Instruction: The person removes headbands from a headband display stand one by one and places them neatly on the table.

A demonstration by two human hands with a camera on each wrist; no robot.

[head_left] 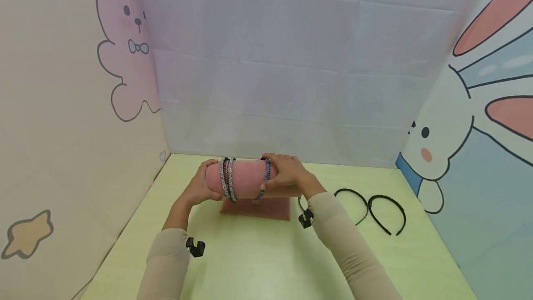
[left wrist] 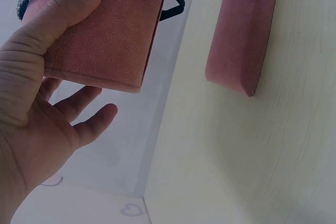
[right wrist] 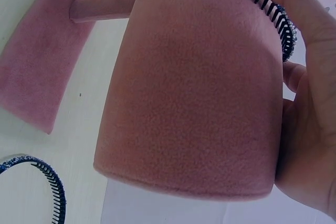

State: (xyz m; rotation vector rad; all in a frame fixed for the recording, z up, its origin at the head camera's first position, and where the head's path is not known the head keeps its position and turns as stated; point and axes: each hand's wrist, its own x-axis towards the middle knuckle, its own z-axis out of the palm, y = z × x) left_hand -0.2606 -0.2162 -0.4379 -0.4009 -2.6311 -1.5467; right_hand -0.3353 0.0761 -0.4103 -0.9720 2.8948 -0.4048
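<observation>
A pink padded headband stand [head_left: 248, 177] has a horizontal roll raised on a short post above a flat pink base [head_left: 266, 210]. Two silver glittery headbands [head_left: 232, 179] sit side by side toward the roll's left end. My left hand [head_left: 195, 190] grips that end, its thumb [left wrist: 79, 4] lying over the padded side next to the silver bands and the fingers behind. Toward the right end, a blue glittery headband [head_left: 268, 169] with comb teeth goes over the roll. My right hand [head_left: 288, 170] holds this band, fingers on top and thumb in front.
To the right on the pale table [head_left: 250, 263] lie two dark headbands, one black [head_left: 404, 219] and one thinner [head_left: 365, 201]. Another blue toothed headband [right wrist: 59, 187] lies nearer the stand, partly behind my right arm. Curtain-like walls [head_left: 266, 105] enclose the table.
</observation>
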